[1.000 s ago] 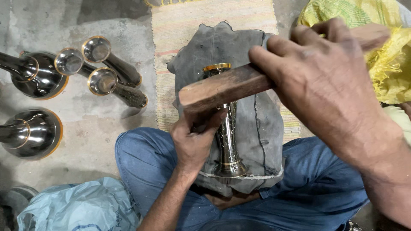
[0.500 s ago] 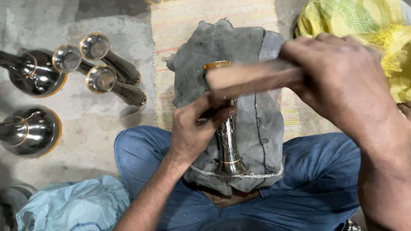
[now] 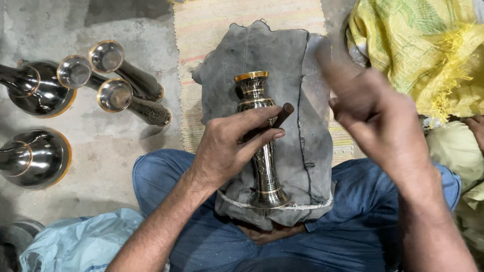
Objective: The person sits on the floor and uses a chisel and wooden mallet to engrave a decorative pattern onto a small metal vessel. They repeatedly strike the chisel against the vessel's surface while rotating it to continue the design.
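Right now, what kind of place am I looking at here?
Probably a small metalcraft workshop, worked from the floor. A person sits cross-legged with an engraved metal vase lying on a grey pad across the lap, the left hand holding a thin tool against it. More polished vases lie on the bare concrete floor.

Three slim dark vases [image 3: 126, 80] with gold-rimmed mouths are laid on the concrete floor [image 3: 126, 30] at upper left, side by side and touching. Two round-bellied polished metal pots are set further left: one [image 3: 35, 90] just beside the vases, the other [image 3: 33, 157] below it, apart. A striped woven mat [image 3: 222, 20] is spread on the floor at top centre. A crumpled yellow sack [image 3: 418, 45] is bunched at upper right, with pale cloth [image 3: 454, 151] below it. A light blue plastic bag [image 3: 75, 242] is seen at lower left; beside it, at the frame edge, possibly another metal vessel [image 3: 15, 236], mostly cut off.
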